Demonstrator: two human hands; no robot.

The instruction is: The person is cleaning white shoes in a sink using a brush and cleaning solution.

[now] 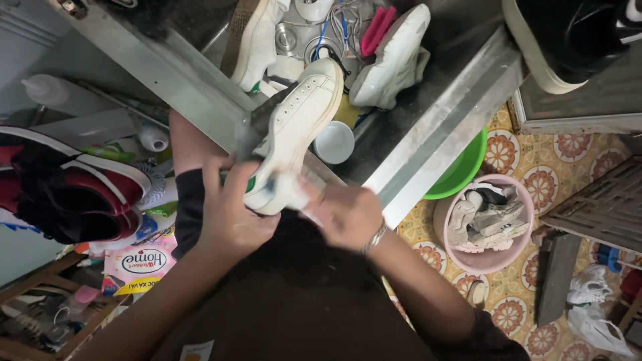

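Observation:
I hold a white sneaker (298, 127) with a green heel patch over the edge of a metal sink (428, 144), toe pointing away from me. My left hand (231, 210) grips its heel end from the left. My right hand (344, 214), with a bracelet on the wrist, is closed on something small and pale pressed against the heel; the motion blur hides what it is.
Other white shoes (394, 60) and a pink brush (376, 30) lie in the sink. A red and black sneaker (73, 187) sits on the left. A pink tub (491, 257) with shoes and a green basin (468, 167) stand on the patterned tile floor, right.

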